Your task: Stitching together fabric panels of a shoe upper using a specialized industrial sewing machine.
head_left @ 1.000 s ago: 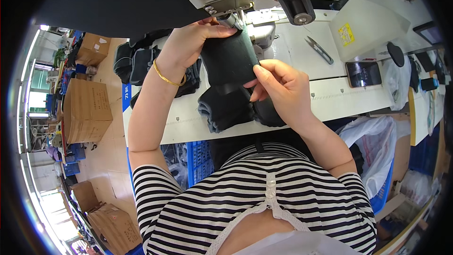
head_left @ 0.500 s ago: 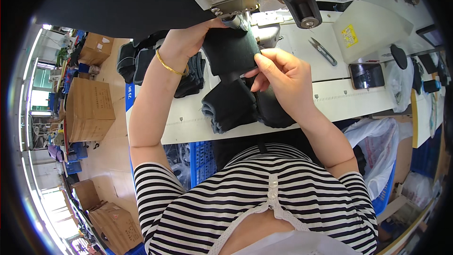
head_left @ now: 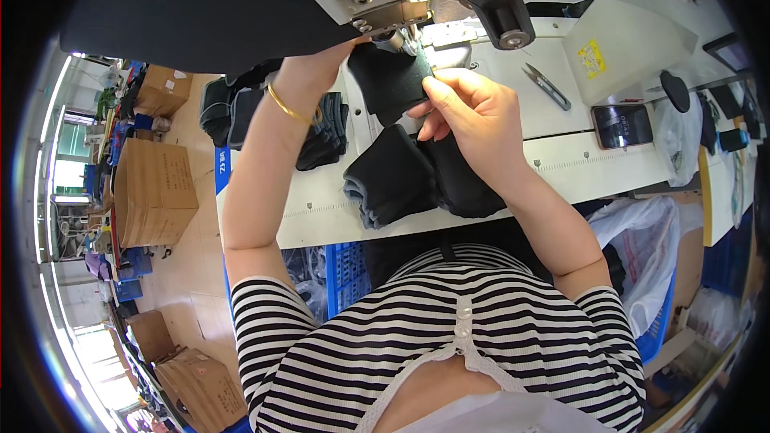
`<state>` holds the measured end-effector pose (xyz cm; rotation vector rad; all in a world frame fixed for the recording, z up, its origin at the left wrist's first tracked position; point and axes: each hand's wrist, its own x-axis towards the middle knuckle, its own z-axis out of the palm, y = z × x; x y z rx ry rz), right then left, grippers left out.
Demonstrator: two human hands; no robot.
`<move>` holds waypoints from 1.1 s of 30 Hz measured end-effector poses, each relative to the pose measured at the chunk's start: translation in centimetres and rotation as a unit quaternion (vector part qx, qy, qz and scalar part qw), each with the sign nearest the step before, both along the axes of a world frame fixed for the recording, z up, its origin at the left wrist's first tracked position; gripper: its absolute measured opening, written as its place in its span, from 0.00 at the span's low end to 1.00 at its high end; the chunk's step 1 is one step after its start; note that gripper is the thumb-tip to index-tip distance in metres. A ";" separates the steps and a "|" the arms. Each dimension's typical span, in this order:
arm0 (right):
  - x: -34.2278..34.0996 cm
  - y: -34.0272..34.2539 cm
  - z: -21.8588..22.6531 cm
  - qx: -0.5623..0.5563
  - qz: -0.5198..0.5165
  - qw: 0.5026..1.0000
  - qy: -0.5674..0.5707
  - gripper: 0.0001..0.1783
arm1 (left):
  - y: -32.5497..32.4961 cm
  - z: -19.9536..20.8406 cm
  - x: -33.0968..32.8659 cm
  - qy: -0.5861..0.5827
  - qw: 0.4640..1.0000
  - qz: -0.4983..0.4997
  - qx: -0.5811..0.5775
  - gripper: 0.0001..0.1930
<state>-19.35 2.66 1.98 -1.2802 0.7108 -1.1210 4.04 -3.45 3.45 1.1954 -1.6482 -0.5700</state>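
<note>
A black cloth piece (head_left: pixel 388 84) lies under the sewing machine's needle area (head_left: pixel 411 38), its near end hanging toward me. Thumb and fingers of my right hand (head_left: pixel 475 112) pinch its right edge. My left hand (head_left: pixel 317 70), with a gold bangle at the wrist, is at the cloth's upper left edge. The machine's dark panel hides most of the left fingers. Closer to me lie a stack of folded black cloth pieces (head_left: pixel 389 176) with grey edges and another black stack (head_left: pixel 461 176) beside it, both at the table's front edge.
More folded dark pieces (head_left: pixel 325 132) sit left on the white table (head_left: pixel 561 164). To the right are thread snips (head_left: pixel 548 87), a phone (head_left: pixel 622 127) and a translucent plastic guard (head_left: pixel 634 52). Blue crates (head_left: pixel 346 273) stand below the table; cardboard boxes (head_left: pixel 156 192) are on the floor at left.
My right hand has moved slightly left and up with the cloth's edge. The cloth has shifted a little and sags more at its near end. My left hand stays near its upper left edge.
</note>
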 end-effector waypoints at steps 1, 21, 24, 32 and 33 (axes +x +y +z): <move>-0.1 -0.1 -0.1 -0.001 -0.003 1.000 0.000 0.11 | 1.0 0.4 -0.9 -0.151 0.987 0.056 0.007 0.10; -1.4 -0.4 -0.9 -0.151 -0.037 0.983 0.098 0.09 | 8.5 -0.8 -8.0 -0.216 0.929 0.088 -0.288 0.14; -1.5 -0.4 -0.9 -0.148 -0.029 0.984 0.099 0.09 | 8.4 -0.7 -8.2 -0.271 0.893 0.082 -0.350 0.14; -1.5 -0.6 -1.1 -0.150 -0.015 0.986 0.075 0.10 | 8.2 -0.9 -8.0 -0.338 0.846 0.073 -0.407 0.17; -1.4 -0.7 -1.1 -0.139 -0.010 0.988 0.059 0.10 | 8.2 -0.8 -8.0 -0.345 0.839 0.069 -0.415 0.18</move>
